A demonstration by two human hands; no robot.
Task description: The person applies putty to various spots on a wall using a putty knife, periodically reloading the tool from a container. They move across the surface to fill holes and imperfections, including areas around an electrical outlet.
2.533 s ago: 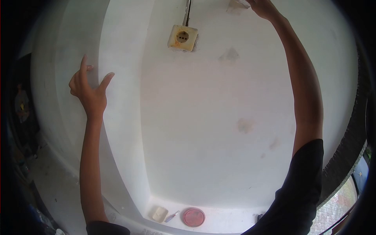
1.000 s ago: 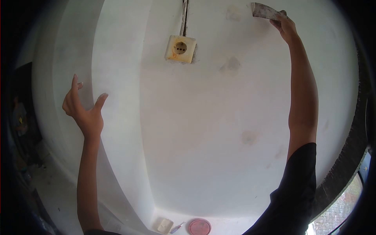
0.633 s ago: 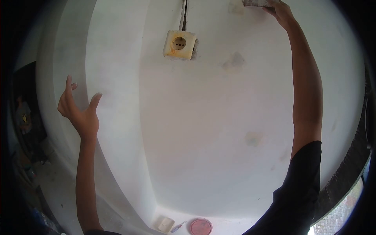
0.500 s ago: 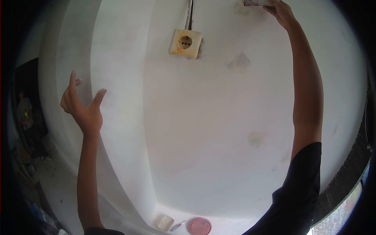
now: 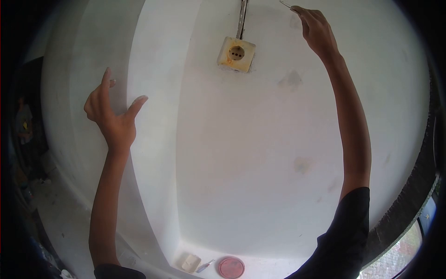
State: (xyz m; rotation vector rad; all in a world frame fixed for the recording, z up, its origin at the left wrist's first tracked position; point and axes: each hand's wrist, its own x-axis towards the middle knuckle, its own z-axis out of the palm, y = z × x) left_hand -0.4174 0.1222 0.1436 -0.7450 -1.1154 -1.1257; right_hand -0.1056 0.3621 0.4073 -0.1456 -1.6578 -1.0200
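Observation:
High on the white wall (image 5: 241, 139), my right hand (image 5: 318, 32) pinches a thin flat grey piece (image 5: 285, 4), seen nearly edge-on at the top of the view; its exact kind I cannot tell. Left of that hand, a stained, yellowed wall socket (image 5: 245, 60) sits below a vertical groove (image 5: 242, 19) in the plaster. My left hand (image 5: 114, 116) is raised by the corner of the wall, thumb and index finger spread wide, other fingers curled, holding nothing. Grey smudges (image 5: 291, 80) mark the wall below my right hand.
On a ledge at the bottom lie a round red lid-like dish (image 5: 231, 268), a pale block-shaped container (image 5: 191, 263) and a slim tool (image 5: 206, 265). A person (image 5: 24, 123) stands far left. A dark rough edge (image 5: 399, 209) borders the wall at right.
My right hand has come slightly down and left, and the grey piece has turned from its flat face to nearly edge-on. The view has shifted; my left hand keeps its spread shape.

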